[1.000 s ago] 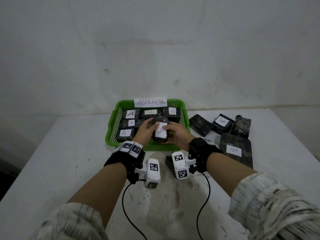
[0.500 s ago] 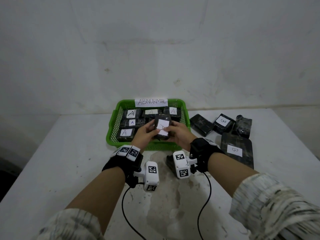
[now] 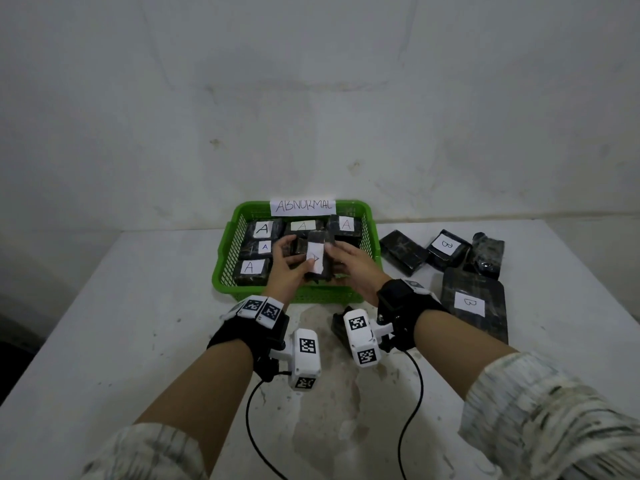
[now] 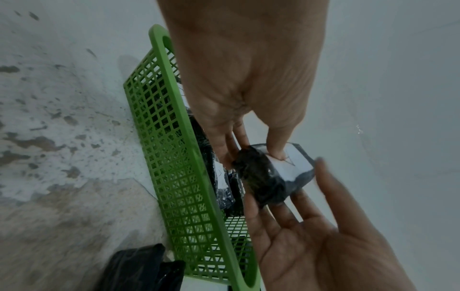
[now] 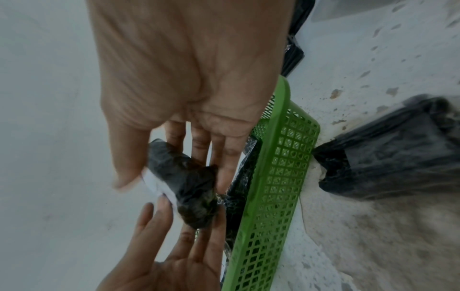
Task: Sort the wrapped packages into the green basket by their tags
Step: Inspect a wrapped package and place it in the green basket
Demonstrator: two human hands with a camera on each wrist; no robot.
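A black wrapped package [image 3: 317,258] with a white tag, its letter A lying sideways, hangs over the front part of the green basket [image 3: 294,297]. My left hand [image 3: 298,261] pinches it, with the thumb on the tag [image 4: 290,161] and the fingers underneath. From the other side my right hand [image 3: 337,265] holds it, fingers under it and thumb at its edge; that thumb is blurred in the right wrist view. Several black packages tagged A [image 3: 250,268] lie in the basket. The package [image 5: 184,177] sits just above the basket's rim [image 5: 281,122].
A paper label reading ABNORMAL [image 3: 303,206] is fixed on the basket's back wall. On the table to the right lie a small package tagged B [image 3: 446,249], a large one tagged B [image 3: 472,306] and two untagged black ones [image 3: 403,252]. Another black package [image 3: 337,325] lies under my right wrist.
The package has stayed between both hands over the basket's front. It has been turned slightly, so the tag's letter now lies more sideways. Both hands have shifted only a little.
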